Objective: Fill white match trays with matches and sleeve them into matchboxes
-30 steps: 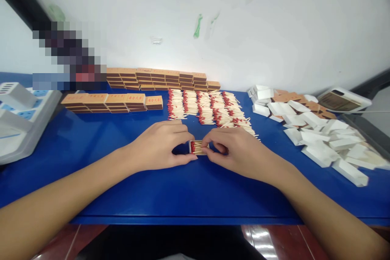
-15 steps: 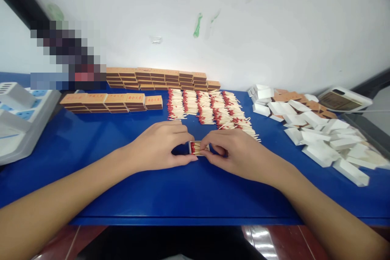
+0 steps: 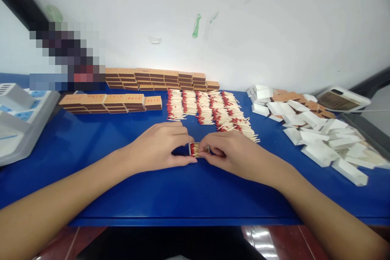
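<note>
A small white matchbox tray [image 3: 190,149] lies on the table, with red-headed matches [image 3: 195,148] in it. My left hand [image 3: 163,146] grips the left end of the tray between thumb and forefinger. Over the tray's right end, my right hand [image 3: 234,150] is closed, its thumb and fingertips pinched on the matches inside. These fingers cover much of the right half of the tray. Just beyond my hands lie rows of loose matches [image 3: 204,109], most with their red heads to the left.
Orange matchboxes stand stacked in a front row [image 3: 115,101] and a back row [image 3: 157,75] along the wall. White trays [image 3: 319,150] and orange sleeves [image 3: 286,96] are heaped at right. A grey-white device [image 3: 42,130] occupies the left of the blue table [image 3: 183,195].
My right fingertips have shifted very slightly over the matches in the tray. My left hand keeps its grip, and the tray stays in place.
</note>
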### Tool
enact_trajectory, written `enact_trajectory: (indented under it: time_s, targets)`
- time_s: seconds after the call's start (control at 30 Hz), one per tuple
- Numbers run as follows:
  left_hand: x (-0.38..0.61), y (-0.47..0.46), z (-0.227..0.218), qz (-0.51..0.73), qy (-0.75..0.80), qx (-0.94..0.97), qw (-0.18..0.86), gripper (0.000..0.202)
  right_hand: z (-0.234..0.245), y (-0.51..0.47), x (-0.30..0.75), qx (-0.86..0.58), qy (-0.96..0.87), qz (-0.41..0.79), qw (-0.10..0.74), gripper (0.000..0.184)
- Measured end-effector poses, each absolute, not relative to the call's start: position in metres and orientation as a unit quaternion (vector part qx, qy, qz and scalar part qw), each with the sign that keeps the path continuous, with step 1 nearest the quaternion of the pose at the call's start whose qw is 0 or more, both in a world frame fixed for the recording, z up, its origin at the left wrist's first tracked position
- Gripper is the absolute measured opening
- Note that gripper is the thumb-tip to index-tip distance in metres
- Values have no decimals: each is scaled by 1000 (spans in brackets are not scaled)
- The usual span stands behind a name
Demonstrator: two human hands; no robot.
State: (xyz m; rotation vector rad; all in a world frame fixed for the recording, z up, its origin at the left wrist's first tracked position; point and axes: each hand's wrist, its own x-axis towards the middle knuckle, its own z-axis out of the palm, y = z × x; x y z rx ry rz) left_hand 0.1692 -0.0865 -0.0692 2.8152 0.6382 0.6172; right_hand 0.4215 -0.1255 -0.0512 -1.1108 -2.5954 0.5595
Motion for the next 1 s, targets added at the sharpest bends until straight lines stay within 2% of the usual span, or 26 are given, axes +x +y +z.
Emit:
enact_trajectory:
  time_s: [0.7, 1.0]
  targets:
    - [165, -83, -69, 216, 220, 945, 110, 33, -45, -126, 422, -424, -884, 150, 129, 11]
    - [163, -81, -68, 204, 234, 945, 102, 31, -56, -118, 422, -422, -879, 149, 164, 15]
